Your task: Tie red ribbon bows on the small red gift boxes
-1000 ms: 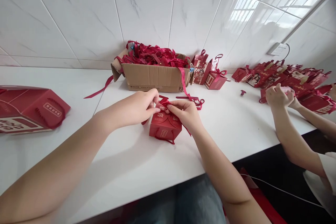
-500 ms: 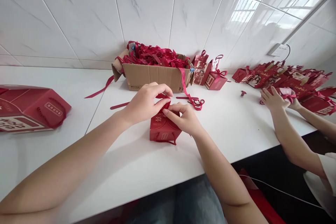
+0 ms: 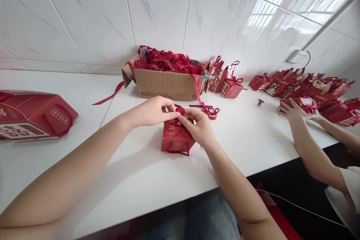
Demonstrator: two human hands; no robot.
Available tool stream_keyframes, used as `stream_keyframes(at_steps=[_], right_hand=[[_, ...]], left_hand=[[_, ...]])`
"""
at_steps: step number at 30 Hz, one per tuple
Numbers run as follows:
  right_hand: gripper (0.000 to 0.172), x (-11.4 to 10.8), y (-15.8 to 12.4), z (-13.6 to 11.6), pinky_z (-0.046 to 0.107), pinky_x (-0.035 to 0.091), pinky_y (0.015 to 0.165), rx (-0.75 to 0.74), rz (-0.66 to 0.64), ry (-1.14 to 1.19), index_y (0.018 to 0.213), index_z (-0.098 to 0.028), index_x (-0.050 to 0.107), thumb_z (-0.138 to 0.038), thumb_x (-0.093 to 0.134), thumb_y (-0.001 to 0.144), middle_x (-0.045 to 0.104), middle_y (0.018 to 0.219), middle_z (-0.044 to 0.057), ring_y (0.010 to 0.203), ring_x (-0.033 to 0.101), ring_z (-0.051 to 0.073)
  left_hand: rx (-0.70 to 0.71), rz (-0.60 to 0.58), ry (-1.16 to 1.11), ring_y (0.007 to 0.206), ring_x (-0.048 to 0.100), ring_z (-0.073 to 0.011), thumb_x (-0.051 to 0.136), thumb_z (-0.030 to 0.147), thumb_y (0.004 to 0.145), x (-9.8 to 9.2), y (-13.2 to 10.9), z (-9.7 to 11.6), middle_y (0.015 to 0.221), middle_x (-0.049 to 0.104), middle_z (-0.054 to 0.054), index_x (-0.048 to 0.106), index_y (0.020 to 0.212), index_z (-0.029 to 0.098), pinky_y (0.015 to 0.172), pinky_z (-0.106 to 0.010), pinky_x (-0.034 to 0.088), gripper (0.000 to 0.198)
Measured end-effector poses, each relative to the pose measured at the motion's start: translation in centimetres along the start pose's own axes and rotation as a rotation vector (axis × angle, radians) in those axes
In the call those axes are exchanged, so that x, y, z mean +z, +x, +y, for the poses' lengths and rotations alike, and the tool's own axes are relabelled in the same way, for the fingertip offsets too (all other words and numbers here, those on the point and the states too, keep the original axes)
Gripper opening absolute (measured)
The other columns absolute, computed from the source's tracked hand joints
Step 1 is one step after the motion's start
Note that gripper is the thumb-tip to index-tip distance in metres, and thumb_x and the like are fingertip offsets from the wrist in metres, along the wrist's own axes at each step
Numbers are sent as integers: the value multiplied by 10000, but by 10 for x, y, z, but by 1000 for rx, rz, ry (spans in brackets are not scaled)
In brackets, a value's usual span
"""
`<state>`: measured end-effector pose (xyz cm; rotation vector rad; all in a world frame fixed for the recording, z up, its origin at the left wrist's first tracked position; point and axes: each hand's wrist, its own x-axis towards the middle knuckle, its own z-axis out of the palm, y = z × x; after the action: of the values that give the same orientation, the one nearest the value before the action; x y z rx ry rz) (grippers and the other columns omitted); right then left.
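A small red gift box [image 3: 176, 138] stands on the white counter [image 3: 135, 172] in front of me. My left hand [image 3: 153, 111] pinches a red ribbon [image 3: 180, 110] at the top of the box. My right hand [image 3: 198, 127] pinches the same ribbon from the other side, with its palm against the box's upper right edge. Both hands are closed on the ribbon and nearly touch above the box.
An open cardboard carton [image 3: 165, 82] full of red ribbons sits behind the box against the tiled wall. Finished red boxes [image 3: 225, 80] stand to its right. A flat red carton [image 3: 33, 116] lies at left. Another person's hands [image 3: 295, 110] handle red boxes [image 3: 317, 90] at right.
My left hand has come down from over the box top to pinch the ribbon. The ribbon loop now shows between my two hands. The other person's hands have shifted slightly.
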<state>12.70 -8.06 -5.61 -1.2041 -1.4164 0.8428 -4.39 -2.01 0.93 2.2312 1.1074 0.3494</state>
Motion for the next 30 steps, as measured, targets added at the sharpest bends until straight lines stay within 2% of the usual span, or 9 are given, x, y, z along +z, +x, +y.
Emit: stream_keyframes(at_steps=[2,5,9,14,20,24,30], right_hand=[[322,1,-1,1,280,465,622,9,34,69,1004,-225,519,-399,676,783,702,668,-21,639,644,155],[362,2,-3,1,272,468,625,-22,65,90,1033,-257,440,-381,677,788,703,665,-46,641,652,150],[254,2,-5,-1,285,478,632,-27,59,52,959,-245,508,-383,654,803,701,667,-28,657,670,161],[240,2,-4,-2,292,488,623,23,113,35,905,-219,570,-393,677,780,703,656,-4,648,673,170],[199,2,-4,1,327,517,683,-27,122,-1,798,-204,668,-403,663,796,701,786,46,718,639,174],[174,-1,-2,4,383,518,834,-112,217,-155,760,-223,716,-392,681,784,634,921,73,892,611,205],[143,-6,0,7,415,483,931,-194,90,-240,752,-235,680,-372,723,750,614,1010,75,1048,580,238]], left_hand=[[20,12,-34,637,534,-132,627,489,763,1,0,2,779,669,-5,647,758,204,534,-246,373,285],[47,4,-89,704,577,-142,647,433,758,2,1,2,831,688,-7,660,786,207,605,-256,423,228],[83,-20,-164,768,613,-158,645,393,769,3,3,-3,856,696,-15,638,796,200,667,-280,467,196],[155,-57,-212,841,638,-181,702,343,724,7,4,-3,872,686,-23,571,792,189,714,-304,498,214],[168,35,-235,789,642,-169,655,304,761,12,5,-2,832,676,-19,533,811,186,686,-294,487,177],[206,75,-229,821,644,-173,625,272,774,15,7,-5,850,667,-19,520,836,191,673,-279,472,147],[211,114,-219,875,647,-185,599,219,779,19,8,-7,893,654,-14,495,877,212,637,-265,455,143]])
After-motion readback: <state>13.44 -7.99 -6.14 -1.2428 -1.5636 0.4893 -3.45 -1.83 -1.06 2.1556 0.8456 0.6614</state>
